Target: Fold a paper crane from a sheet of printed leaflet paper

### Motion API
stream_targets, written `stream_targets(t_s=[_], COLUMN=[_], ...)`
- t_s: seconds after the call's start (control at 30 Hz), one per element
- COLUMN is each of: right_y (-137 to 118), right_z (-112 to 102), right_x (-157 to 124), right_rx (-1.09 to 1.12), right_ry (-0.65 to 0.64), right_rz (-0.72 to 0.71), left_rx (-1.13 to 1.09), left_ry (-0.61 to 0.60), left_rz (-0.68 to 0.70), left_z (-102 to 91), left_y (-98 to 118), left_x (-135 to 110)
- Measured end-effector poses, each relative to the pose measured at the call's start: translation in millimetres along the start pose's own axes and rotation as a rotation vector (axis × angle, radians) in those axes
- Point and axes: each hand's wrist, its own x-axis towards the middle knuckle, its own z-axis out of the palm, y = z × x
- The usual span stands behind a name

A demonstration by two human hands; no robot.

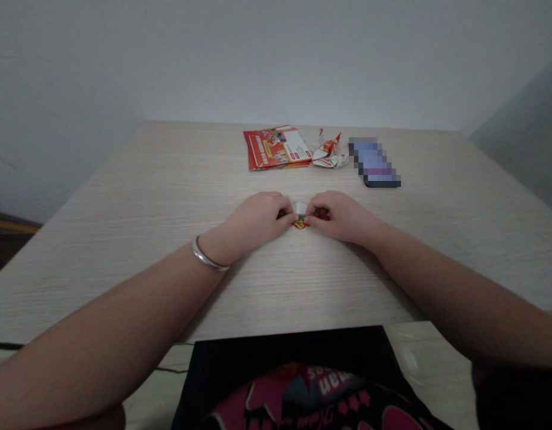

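Observation:
A small piece of folded printed paper (pixel 300 208), white with red, yellow and green, lies between my hands above the middle of the table. My left hand (pixel 266 216) pinches its left side between thumb and fingers. On the opposite side, my right hand (pixel 337 215) pinches it the same way. Both thumbs rest on the near part of the paper, close together. My fingers cover much of it, so its full shape is hidden.
Beyond my hands on the pale wooden table (pixel 159 179) lie a stack of red printed leaflets (pixel 276 148), folded paper pieces (pixel 330 152) in white and red, and a phone (pixel 375 162) with a blurred screen. A wall (pixel 276 60) stands behind the table.

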Motion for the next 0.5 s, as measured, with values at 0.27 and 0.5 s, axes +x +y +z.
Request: stream_targets(t_s=[0.27, 0.5], right_y=[-3, -10], right_z=[-3, -8], right_x=[0, -2], right_rx=[-0.133, -0.16], right_ry=[-0.004, -0.023], right_rz=[0.124, 0.213], left_rx=[0.081, 0.216], left_ry=[0.008, 0.03], left_rz=[0.036, 0.029], left_z=[3.7, 11.0], left_y=[1, 8], left_x=[5, 6])
